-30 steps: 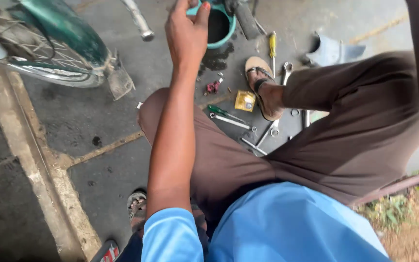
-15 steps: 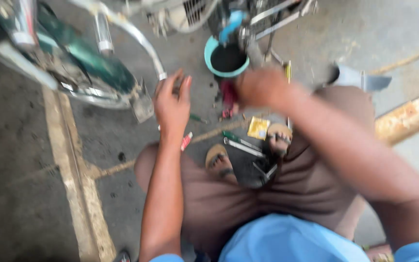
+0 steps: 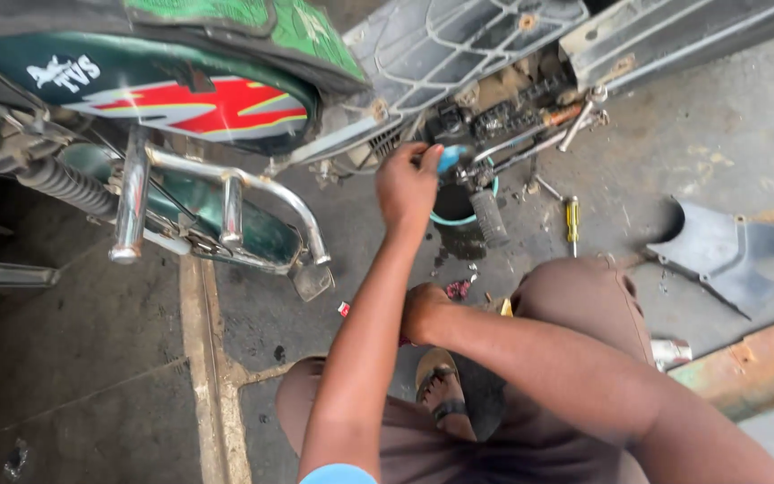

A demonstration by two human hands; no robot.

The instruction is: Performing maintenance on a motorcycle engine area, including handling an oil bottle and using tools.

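Blue-handled tool (image 3: pixel 451 158) now in left hand (image 3: pixel 408 186)

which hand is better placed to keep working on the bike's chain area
The left hand, I'd judge: it is raised at the motorcycle's exposed chain area, with something blue at its fingers. The right hand is low by the knee, far from the bike.

A small blue tool handle (image 3: pixel 451 158) is pinched in the left hand (image 3: pixel 408 186), raised against the underside of the green motorbike (image 3: pixel 226 116), just above a teal-rimmed bowl (image 3: pixel 459 215) of dark liquid on the concrete floor (image 3: pixel 91 358).
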